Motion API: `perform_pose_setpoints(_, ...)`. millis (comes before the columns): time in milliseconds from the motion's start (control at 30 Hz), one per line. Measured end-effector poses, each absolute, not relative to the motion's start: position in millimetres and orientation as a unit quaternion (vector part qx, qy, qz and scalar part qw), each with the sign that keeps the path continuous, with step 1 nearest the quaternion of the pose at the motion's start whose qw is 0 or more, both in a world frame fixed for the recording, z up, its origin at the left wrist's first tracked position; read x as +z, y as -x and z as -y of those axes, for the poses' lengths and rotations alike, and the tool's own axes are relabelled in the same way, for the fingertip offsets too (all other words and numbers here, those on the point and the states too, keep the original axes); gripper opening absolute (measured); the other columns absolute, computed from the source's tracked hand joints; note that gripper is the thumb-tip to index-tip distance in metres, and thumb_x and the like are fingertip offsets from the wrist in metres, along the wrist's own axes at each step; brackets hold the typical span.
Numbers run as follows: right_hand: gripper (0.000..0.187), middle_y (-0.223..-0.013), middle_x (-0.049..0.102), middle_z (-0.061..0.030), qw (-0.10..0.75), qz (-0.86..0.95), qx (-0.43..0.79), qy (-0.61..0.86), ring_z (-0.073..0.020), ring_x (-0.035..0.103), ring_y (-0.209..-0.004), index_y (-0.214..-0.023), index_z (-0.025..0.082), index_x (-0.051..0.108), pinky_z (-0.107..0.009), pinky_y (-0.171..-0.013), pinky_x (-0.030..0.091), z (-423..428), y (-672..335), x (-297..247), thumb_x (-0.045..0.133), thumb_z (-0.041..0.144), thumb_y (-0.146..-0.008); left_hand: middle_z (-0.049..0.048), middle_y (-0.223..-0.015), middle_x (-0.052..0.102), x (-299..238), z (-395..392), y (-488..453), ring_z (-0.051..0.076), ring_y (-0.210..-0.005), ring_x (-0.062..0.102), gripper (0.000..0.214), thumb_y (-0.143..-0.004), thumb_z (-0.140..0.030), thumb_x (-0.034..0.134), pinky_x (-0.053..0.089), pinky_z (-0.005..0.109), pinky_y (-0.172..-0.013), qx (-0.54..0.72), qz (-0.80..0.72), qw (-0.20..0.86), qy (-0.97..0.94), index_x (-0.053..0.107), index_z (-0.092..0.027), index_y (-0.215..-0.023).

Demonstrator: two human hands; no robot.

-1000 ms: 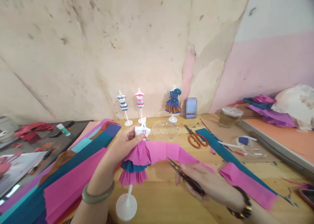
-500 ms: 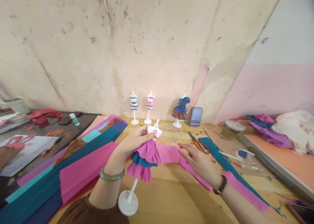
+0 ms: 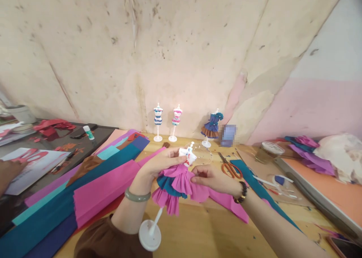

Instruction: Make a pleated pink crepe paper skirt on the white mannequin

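My left hand point(image 3: 165, 161) is closed around a small white dress form point(image 3: 190, 156), which tilts on its stand with the round white base point(image 3: 149, 235) lifted toward me. Around its waist sits a ruffled crepe paper skirt point(image 3: 178, 184) in pink and teal tiers. With thumb and fingers pinched, my right hand point(image 3: 209, 178) grips a pink crepe paper strip point(image 3: 226, 201) at the right side of the skirt. The strip's tail trails right under my right wrist. Part of the strip is hidden behind my right hand.
Orange-handled scissors point(image 3: 231, 169) lie right of my hands. Two small dress forms point(image 3: 177, 120) and a dressed one point(image 3: 212, 126) stand by the wall. Crepe paper sheets point(image 3: 104, 188) spread at left, near a glue stick point(image 3: 88, 132). Another person's hand point(image 3: 13, 171) is at far left.
My right hand has moved left to the skirt and pinched the pink strip, which is now gathered closer to the waist. The view has shifted slightly.
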State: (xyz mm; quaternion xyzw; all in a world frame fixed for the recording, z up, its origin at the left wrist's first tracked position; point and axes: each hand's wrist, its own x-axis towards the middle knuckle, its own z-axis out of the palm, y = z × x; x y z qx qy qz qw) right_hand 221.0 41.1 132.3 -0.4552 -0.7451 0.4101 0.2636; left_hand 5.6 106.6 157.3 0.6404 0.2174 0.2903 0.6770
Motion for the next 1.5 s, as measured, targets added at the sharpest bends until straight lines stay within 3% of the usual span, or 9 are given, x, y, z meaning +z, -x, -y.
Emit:
perform_pose_setpoints(200, 0.033, -0.065, 0.051, 0.0028, 0.267, 0.738, 0.334, 0.522, -0.0128, 0.044, -0.061, -0.068, 0.020, 0.058, -0.026, -0.059, 0.036, -35.7, -233.9, 141.2, 0.057, 0.046, -0.089, 0.0024, -0.085, 0.069, 157.3, -105.6, -7.9, 0.015, -0.080, 0.063, 0.028, -0.077, -0.038, 0.077, 0.048, 0.028, -0.078, 0.266, -0.199, 0.706, -0.626, 0.070, -0.015, -0.090)
perform_pose_setpoints(367, 0.022, -0.063, 0.062, -0.0013, 0.267, 0.704, 0.260, 0.605, -0.0168, 0.053, -0.060, -0.063, 0.020, 0.064, -0.030, -0.059, 0.038, -36.3, -273.0, 140.0, 0.064, 0.035, -0.080, 0.0023, -0.085, 0.069, 161.6, -100.1, -9.4, 0.014, -0.078, 0.064, 0.032, -0.075, -0.038, 0.079, 0.048, 0.027, -0.077, 0.280, -0.209, 0.721, -0.598, 0.067, -0.015, -0.095)
perform_pose_setpoints(467, 0.015, -0.065, 0.066, -0.0034, 0.286, 0.657, 0.226, 0.660, -0.0177, 0.055, -0.055, -0.079, 0.020, 0.070, -0.031, -0.053, 0.040, -35.1, -301.1, 135.5, 0.061, 0.032, -0.079, 0.0025, -0.085, 0.069, 162.1, -97.7, -10.3, 0.015, -0.080, 0.065, 0.032, -0.075, -0.038, 0.079, 0.048, 0.028, -0.079, 0.309, -0.218, 0.716, -0.587, 0.067, -0.016, -0.095)
perform_pose_setpoints(633, 0.047, -0.105, 0.072, -0.0125, 0.361, 0.608, 0.239, 0.665, -0.0212, 0.067, -0.072, -0.126, 0.018, 0.058, -0.034, -0.059, 0.051, -20.7, -288.8, 142.2, 0.056, 0.041, -0.084, 0.0056, -0.102, 0.071, 159.2, -95.0, -18.0, 0.017, -0.090, 0.066, 0.036, -0.077, -0.033, 0.077, 0.048, 0.030, -0.084, 0.372, -0.214, 0.698, -0.573, 0.067, -0.018, -0.108)
perform_pose_setpoints(733, 0.053, -0.112, 0.070, -0.0135, 0.415, 0.622, 0.317, 0.583, -0.0254, 0.067, -0.100, -0.125, 0.017, 0.058, -0.040, -0.084, 0.054, -12.9, -247.9, 150.7, 0.063, 0.047, -0.081, 0.0058, -0.111, 0.071, 156.2, -94.2, -23.6, 0.019, -0.101, 0.065, 0.038, -0.079, -0.031, 0.076, 0.047, 0.031, -0.090, 0.383, -0.208, 0.676, -0.594, 0.066, -0.020, -0.115)
perform_pose_setpoints(800, 0.058, -0.111, 0.070, -0.0114, 0.435, 0.621, 0.324, 0.566, -0.0262, 0.065, -0.105, -0.130, 0.020, 0.055, -0.044, -0.089, 0.052, -12.1, -222.3, 154.0, 0.068, 0.046, -0.079, 0.0068, -0.114, 0.071, 155.7, -93.1, -26.0, 0.021, -0.106, 0.064, 0.038, -0.080, -0.032, 0.075, 0.047, 0.031, -0.091, 0.382, -0.202, 0.658, -0.616, 0.066, -0.020, -0.115)
perform_pose_setpoints(967, 0.067, -0.126, 0.065, -0.0115, 0.474, 0.621, 0.316, 0.539, -0.0254, 0.065, -0.104, -0.139, 0.023, 0.046, -0.046, -0.091, 0.052, -19.8, -192.8, 151.9, 0.069, 0.043, -0.079, 0.0120, -0.124, 0.068, 160.0, -89.2, -27.0, 0.027, -0.114, 0.063, 0.042, -0.081, -0.035, 0.073, 0.049, 0.036, -0.094, 0.347, -0.170, 0.645, -0.659, 0.067, -0.017, -0.118)
perform_pose_setpoints(1300, 0.066, -0.119, 0.069, -0.0125, 0.514, 0.620, 0.199, 0.559, -0.0293, 0.065, -0.110, -0.139, 0.019, 0.047, -0.047, -0.098, 0.048, -25.1, -193.0, 142.3, 0.069, 0.040, -0.080, 0.0115, -0.126, 0.067, 157.4, -90.6, -30.5, 0.028, -0.120, 0.060, 0.044, -0.080, -0.037, 0.075, 0.045, 0.037, -0.102, 0.348, -0.168, 0.643, -0.661, 0.067, -0.017, -0.118)
perform_pose_setpoints(1500, 0.078, -0.113, 0.072, -0.0112, 0.511, 0.612, 0.301, 0.523, -0.0269, 0.067, -0.107, -0.149, 0.021, 0.032, -0.050, -0.098, 0.048, -25.4, -201.4, 140.5, 0.067, 0.044, -0.083, 0.0102, -0.114, 0.072, 157.0, -94.2, -32.5, 0.027, -0.110, 0.064, 0.040, -0.078, -0.042, 0.075, 0.047, 0.037, -0.096, 0.365, -0.168, 0.647, -0.648, 0.070, -0.016, -0.108)
